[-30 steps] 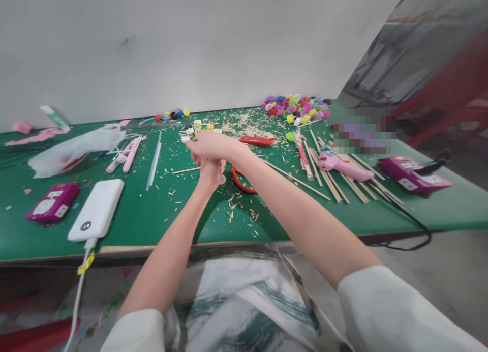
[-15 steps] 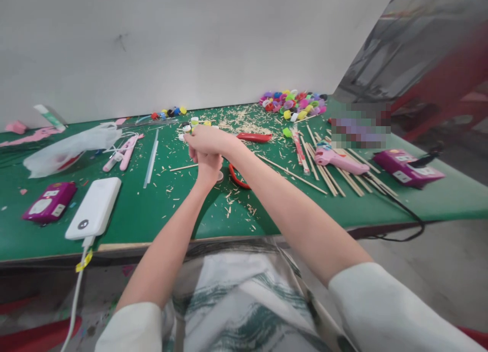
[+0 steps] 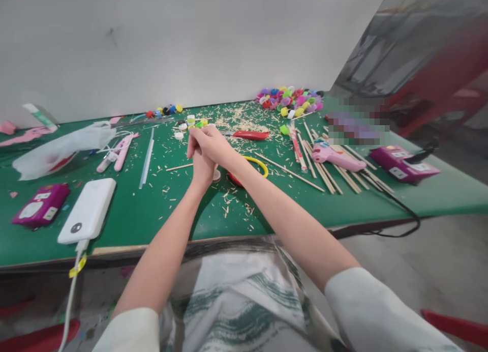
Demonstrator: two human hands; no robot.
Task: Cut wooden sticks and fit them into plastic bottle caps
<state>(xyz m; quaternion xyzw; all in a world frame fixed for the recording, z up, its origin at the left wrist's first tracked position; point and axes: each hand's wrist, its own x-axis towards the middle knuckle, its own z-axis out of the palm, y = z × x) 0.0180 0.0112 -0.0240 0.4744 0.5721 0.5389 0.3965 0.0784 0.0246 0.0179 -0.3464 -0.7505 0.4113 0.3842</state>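
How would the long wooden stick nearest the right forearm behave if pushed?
The wooden stick is likely stiff, as it lies straight. Being so slender, it is probably light and could snap if bent. It lies flat on the green table, so it might slide or swivel rather than tip.

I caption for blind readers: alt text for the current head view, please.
A person's right hand lies over their left hand above a green table strewn with pale slivers; thin sticks and piled colorful pieces lie to the right.
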